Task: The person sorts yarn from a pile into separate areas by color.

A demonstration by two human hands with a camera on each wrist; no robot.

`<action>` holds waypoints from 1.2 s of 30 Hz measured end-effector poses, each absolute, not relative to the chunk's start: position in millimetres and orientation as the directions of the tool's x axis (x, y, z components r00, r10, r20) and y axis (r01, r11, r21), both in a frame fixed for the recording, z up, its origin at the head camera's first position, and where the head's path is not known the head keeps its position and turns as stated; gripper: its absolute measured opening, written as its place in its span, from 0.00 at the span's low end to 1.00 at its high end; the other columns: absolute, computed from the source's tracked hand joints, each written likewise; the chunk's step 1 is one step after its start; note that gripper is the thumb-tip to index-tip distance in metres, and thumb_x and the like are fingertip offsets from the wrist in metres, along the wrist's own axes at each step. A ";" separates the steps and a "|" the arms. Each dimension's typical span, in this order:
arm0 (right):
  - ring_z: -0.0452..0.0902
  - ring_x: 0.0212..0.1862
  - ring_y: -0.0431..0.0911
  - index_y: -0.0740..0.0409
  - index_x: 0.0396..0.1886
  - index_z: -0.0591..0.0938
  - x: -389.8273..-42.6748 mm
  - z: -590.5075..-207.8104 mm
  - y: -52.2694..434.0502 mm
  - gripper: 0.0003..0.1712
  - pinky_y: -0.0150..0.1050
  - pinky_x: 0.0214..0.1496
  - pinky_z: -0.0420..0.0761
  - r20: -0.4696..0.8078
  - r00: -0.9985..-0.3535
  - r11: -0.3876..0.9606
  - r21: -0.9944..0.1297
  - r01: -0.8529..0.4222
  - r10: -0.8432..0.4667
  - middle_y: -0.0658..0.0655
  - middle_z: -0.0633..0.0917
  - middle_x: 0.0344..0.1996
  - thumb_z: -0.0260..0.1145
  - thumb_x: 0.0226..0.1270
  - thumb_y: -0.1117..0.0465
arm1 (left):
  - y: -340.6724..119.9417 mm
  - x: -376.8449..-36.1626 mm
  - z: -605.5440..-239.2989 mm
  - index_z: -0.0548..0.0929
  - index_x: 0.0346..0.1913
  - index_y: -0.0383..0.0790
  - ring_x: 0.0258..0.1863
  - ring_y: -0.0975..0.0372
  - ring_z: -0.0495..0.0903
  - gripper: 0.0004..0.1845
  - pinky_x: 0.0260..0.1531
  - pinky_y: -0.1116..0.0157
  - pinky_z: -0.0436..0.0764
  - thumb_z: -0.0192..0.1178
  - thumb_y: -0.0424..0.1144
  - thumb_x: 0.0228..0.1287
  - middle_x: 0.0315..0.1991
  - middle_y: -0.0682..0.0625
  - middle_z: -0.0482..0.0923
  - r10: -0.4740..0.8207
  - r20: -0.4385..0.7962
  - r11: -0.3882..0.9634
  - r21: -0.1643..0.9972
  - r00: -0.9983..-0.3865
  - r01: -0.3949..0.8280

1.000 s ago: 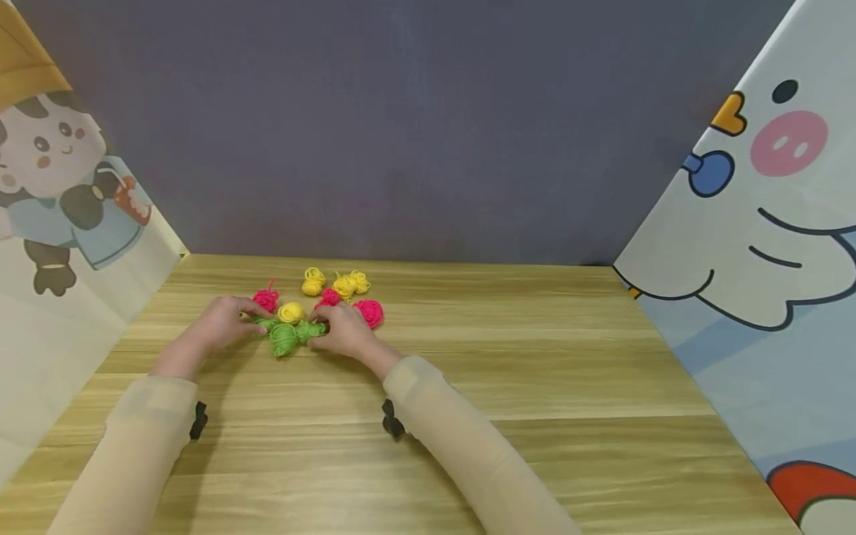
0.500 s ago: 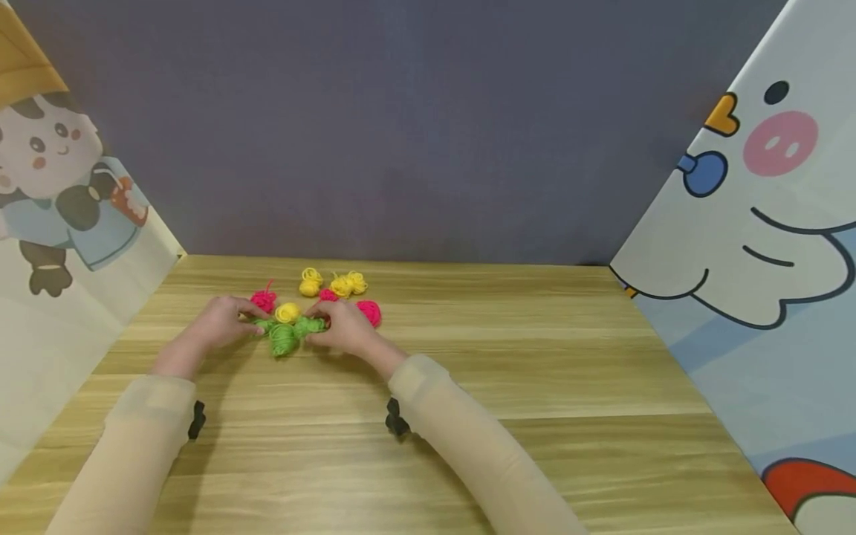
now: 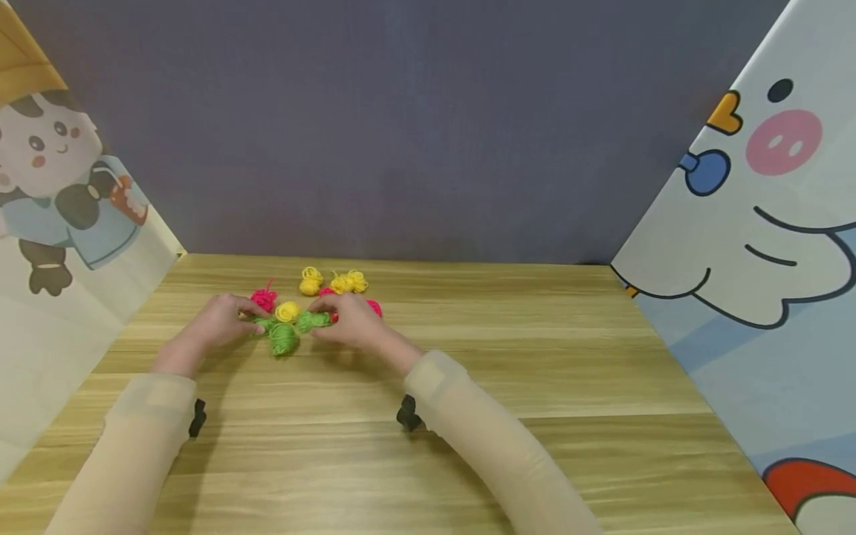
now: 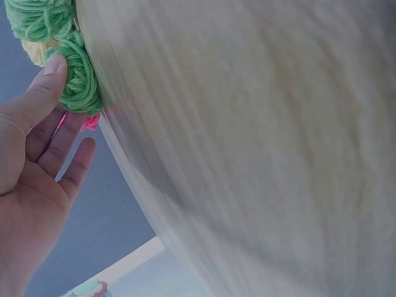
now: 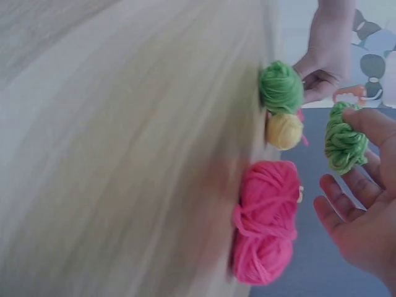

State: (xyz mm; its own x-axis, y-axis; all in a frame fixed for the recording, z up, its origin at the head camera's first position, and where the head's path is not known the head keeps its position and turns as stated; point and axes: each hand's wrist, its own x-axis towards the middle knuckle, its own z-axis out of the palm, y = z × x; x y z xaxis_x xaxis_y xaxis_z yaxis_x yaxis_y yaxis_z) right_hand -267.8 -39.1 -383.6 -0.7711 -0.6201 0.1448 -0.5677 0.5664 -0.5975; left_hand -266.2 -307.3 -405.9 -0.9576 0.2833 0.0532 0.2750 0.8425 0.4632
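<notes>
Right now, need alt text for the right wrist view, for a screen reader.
The right hand pinches a small green yarn bundle lifted off a wooden table. On the table lie a pink yarn ball, a yellow one and a green one, with the left hand beyond.

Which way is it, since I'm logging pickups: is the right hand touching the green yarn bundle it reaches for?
Touching. The right wrist view shows the right hand pinching the green yarn bundle by the fingertips, lifted clear of the table.

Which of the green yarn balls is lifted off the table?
The green ball pinched in the right hand. It hangs clear of the table; the other two green balls rest on the wood.
</notes>
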 end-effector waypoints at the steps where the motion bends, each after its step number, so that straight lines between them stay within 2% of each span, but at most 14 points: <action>1: 0.77 0.47 0.35 0.49 0.50 0.82 -268.0 -381.7 -37.2 0.21 0.23 0.47 0.74 0.142 -0.771 0.570 -0.594 -0.568 -0.621 0.46 0.84 0.46 0.72 0.55 0.53 | -307.3 -266.2 -406.0 0.86 0.41 0.36 0.49 0.40 0.77 0.13 0.50 0.42 0.73 0.69 0.35 0.52 0.45 0.36 0.82 0.283 0.052 0.843 0.464 -0.958 0.274; 6: 0.77 0.48 0.36 0.51 0.49 0.82 -270.7 -375.5 -27.5 0.20 0.30 0.52 0.78 0.147 -0.755 0.539 -0.614 -0.576 -0.639 0.48 0.85 0.47 0.72 0.55 0.56 | -307.1 -266.9 -406.3 0.86 0.41 0.36 0.48 0.41 0.77 0.13 0.49 0.43 0.73 0.70 0.35 0.52 0.46 0.36 0.82 0.283 0.048 0.843 0.463 -0.958 0.272; 9: 0.78 0.49 0.38 0.53 0.48 0.83 -270.8 -369.7 -20.9 0.20 0.30 0.54 0.77 0.149 -0.752 0.532 -0.620 -0.577 -0.642 0.49 0.85 0.47 0.73 0.54 0.57 | -307.9 -267.5 -406.3 0.86 0.42 0.36 0.49 0.40 0.77 0.13 0.51 0.42 0.73 0.70 0.36 0.52 0.46 0.36 0.82 0.280 0.049 0.844 0.463 -0.959 0.270; 16: 0.78 0.48 0.39 0.52 0.49 0.82 -268.0 -353.0 1.3 0.21 0.27 0.49 0.76 0.132 -0.768 0.579 -0.580 -0.573 -0.627 0.49 0.84 0.47 0.73 0.54 0.55 | -306.7 -267.0 -403.7 0.86 0.42 0.35 0.50 0.39 0.76 0.13 0.52 0.41 0.71 0.70 0.35 0.51 0.46 0.36 0.82 0.279 0.055 0.840 0.470 -0.959 0.272; 23: 0.78 0.47 0.41 0.53 0.51 0.81 -263.5 -342.7 22.7 0.23 0.35 0.50 0.80 0.149 -0.763 0.554 -0.603 -0.574 -0.629 0.51 0.84 0.46 0.72 0.55 0.56 | -307.9 -267.1 -405.7 0.86 0.42 0.35 0.50 0.40 0.76 0.13 0.52 0.42 0.72 0.70 0.34 0.51 0.45 0.36 0.82 0.274 0.043 0.842 0.473 -0.961 0.261; 31: 0.78 0.46 0.39 0.52 0.50 0.83 -257.3 -336.2 42.2 0.22 0.30 0.49 0.78 0.214 -0.738 0.541 -0.558 -0.630 -0.639 0.48 0.85 0.45 0.73 0.54 0.55 | -307.7 -266.2 -404.7 0.86 0.42 0.36 0.50 0.40 0.76 0.13 0.52 0.42 0.72 0.69 0.35 0.52 0.47 0.36 0.81 0.267 0.035 0.845 0.472 -0.963 0.252; 36: 0.78 0.45 0.39 0.51 0.49 0.83 -250.0 -329.6 55.4 0.22 0.31 0.49 0.78 0.241 -0.741 0.535 -0.558 -0.634 -0.626 0.48 0.85 0.45 0.73 0.53 0.55 | -306.6 -265.2 -403.4 0.86 0.42 0.36 0.51 0.40 0.75 0.13 0.53 0.42 0.71 0.69 0.35 0.52 0.47 0.36 0.81 0.262 0.025 0.846 0.475 -0.965 0.242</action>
